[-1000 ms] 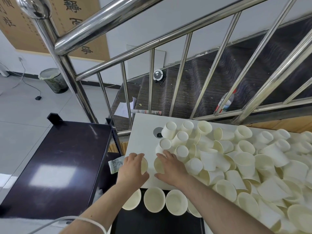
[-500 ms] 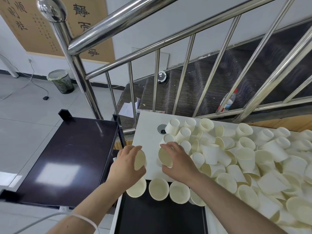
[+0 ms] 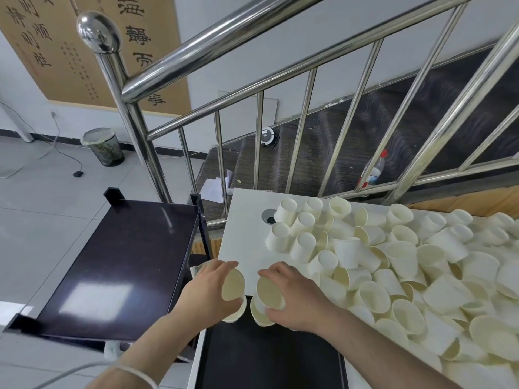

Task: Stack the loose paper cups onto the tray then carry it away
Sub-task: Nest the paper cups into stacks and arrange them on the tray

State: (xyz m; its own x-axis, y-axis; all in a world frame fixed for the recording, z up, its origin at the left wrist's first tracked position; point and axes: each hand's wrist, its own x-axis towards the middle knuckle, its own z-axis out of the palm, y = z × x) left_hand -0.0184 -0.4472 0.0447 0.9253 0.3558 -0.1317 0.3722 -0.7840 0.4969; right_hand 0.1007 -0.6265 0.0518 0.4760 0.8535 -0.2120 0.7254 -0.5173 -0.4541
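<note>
From the head view, we saw our left hand (image 3: 209,287) curled round a paper cup (image 3: 233,284), its open mouth tilted toward the camera. Our right hand (image 3: 292,299) gripped a second cup (image 3: 270,288) the same way, mouth up and toward us. The 2 held cups sat just beside each other, apart by a thin gap, above the near edge of the white table (image 3: 247,220). Under each held cup we saw the rim of another cup (image 3: 237,314) standing at the far end of the black tray (image 3: 266,357), and whether the held cups touched those below we could not tell. The tray lay low in front of us, its far end against the table's near edge, most of its dark surface bare.

A heap of loose cups (image 3: 393,265) covered the table to the right of our hands, some upright, some upside down, many on their sides. A round grommet (image 3: 269,215) sat in the tabletop near the heap's left edge.

Left of the table stood a dark shelf cart (image 3: 118,265) with a glossy top. Behind the table ran a steel railing (image 3: 252,32), with dark stairs (image 3: 323,153) beyond, a bottle (image 3: 373,171) and a small round device (image 3: 267,135) on the steps. A lined bin (image 3: 104,147) stood on the tiled floor at the far left.
</note>
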